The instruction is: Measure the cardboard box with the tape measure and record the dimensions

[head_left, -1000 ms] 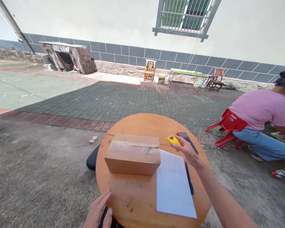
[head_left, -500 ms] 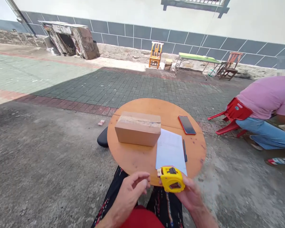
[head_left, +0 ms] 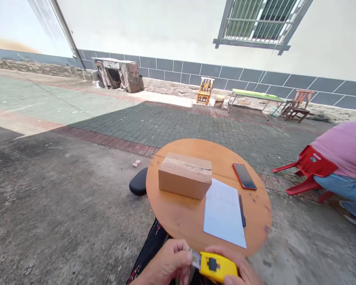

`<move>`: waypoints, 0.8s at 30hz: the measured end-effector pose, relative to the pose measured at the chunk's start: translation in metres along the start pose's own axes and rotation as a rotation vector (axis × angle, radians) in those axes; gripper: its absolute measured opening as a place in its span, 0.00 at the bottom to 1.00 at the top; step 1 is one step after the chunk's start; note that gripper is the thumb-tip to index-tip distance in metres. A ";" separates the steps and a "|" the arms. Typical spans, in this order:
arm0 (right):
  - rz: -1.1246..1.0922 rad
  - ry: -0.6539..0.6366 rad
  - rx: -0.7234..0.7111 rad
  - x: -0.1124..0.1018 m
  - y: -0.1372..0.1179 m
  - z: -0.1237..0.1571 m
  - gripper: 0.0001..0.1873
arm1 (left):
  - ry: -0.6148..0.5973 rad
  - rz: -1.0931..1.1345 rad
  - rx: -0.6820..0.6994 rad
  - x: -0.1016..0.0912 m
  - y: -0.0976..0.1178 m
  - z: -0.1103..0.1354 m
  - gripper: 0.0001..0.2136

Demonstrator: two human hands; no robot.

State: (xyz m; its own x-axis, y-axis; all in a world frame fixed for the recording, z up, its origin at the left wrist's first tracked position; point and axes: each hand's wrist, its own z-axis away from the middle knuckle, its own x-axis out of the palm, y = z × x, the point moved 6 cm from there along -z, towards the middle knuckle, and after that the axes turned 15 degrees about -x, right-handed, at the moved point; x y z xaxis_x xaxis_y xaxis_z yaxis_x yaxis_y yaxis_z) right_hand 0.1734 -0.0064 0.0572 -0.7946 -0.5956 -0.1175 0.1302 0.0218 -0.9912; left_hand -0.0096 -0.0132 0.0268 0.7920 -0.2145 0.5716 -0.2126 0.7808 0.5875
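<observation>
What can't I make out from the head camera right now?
Head view:
- right hand and tape measure: cut off by the bottom edge, so the grip is only partly seen.
- tape's end: covered by the left hand fingers.
- sheet of paper: any writing is too small to read.
- cardboard box: its far side is hidden by the box itself.
- person in pink: cut off by the right edge.

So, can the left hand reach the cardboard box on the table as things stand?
Probably yes: the near part of the table between the left hand and the cardboard box is bare. But its fingers pinch the tip of the tape measure that the right hand holds.
</observation>
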 end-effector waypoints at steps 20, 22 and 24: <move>0.605 0.060 -0.056 -0.161 -0.154 -0.166 0.28 | 0.744 -0.741 0.203 -0.110 0.298 -0.006 0.12; 0.613 0.041 -0.027 -0.168 -0.146 -0.174 0.27 | 0.775 -0.780 0.161 -0.113 0.297 -0.013 0.13; 0.622 0.022 -0.008 -0.173 -0.139 -0.178 0.27 | 0.804 -0.810 0.133 -0.114 0.296 -0.017 0.14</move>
State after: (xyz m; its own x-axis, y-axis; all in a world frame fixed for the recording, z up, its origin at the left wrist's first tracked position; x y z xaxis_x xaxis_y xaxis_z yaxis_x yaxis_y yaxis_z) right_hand 0.1872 0.2369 0.2044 -0.5834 -0.4524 -0.6745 0.5684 0.3658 -0.7369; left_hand -0.1533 0.2521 0.1258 0.8499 -0.1514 -0.5048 0.5053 0.5061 0.6989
